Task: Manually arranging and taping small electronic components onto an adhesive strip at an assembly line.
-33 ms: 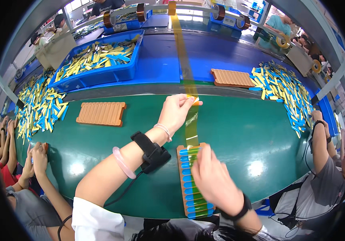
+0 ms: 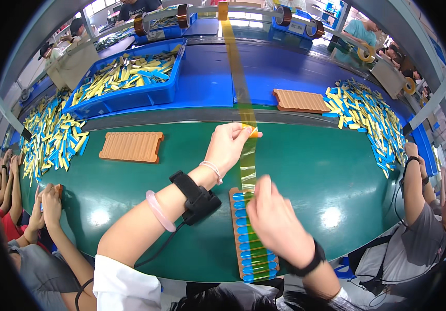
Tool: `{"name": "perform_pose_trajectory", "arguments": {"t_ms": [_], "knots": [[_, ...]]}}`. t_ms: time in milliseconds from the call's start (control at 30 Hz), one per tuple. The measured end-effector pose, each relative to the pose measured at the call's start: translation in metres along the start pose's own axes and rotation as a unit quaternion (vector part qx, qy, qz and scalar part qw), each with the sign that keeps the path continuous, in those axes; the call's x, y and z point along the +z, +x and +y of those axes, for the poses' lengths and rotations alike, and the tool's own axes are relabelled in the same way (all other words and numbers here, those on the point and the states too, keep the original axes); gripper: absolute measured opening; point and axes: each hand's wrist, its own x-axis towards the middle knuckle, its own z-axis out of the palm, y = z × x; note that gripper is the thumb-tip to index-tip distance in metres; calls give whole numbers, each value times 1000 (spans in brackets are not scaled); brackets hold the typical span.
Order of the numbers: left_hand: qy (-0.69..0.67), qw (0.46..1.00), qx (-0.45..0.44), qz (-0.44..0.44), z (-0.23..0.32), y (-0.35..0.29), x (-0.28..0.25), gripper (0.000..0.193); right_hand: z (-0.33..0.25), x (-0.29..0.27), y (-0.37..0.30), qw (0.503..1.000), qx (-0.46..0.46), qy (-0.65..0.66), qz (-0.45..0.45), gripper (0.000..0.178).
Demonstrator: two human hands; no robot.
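A long strip of amber see-through tape point(image 2: 241, 90) runs down from a roll point(image 2: 223, 10) on the overhead bar towards me. My left hand point(image 2: 227, 146) is closed in a pinch on the tape, beside a small orange-yellow piece at its fingertips. The tape continues to a brown grooved tray point(image 2: 235, 223), where it lies along a row of blue-tipped strips point(image 2: 245, 238). Over the far right part of this tray is my right hand point(image 2: 277, 223), slightly blurred, its fingers curled in by the tape. Whatever they may hold is hidden.
Bare grooved trays lie at left point(image 2: 132, 147) and back right point(image 2: 300, 100). Piles of yellow and blue strips flank the green table point(image 2: 192, 135), left point(image 2: 52, 135) and right point(image 2: 365, 119). A blue bin point(image 2: 124, 103) holds more. Co-workers sit on both sides.
My right hand has shifted slightly away from me, along the tape, past the tray's far end. My left hand keeps its pinch almost in place.
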Motion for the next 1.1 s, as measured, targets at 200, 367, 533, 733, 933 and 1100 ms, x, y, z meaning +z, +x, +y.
{"name": "perform_pose_trajectory", "arguments": {"t_ms": [200,367,533,733,933,1100], "knots": [[26,999,-14,-17,-7,1,-1,25,8,-16,45,999,49,0,-4,22],[-188,978,-67,-62,12,-1,-30,34,20,-49,16,993,95,70,32,24],[-296,938,78,-161,90,-20,-43,35,62,-44,-24,994,100,43,-32,32],[22,967,254,6,115,-14,-99,33,9,6,-22,989,63,-92,-101,90],[-70,992,101,-3,92,-36,-108,54,5,13,-27,967,-56,-222,-114,94],[-193,934,-215,-210,68,-74,-88,74,77,-28,-29,948,-23,-272,-163,94]]}}
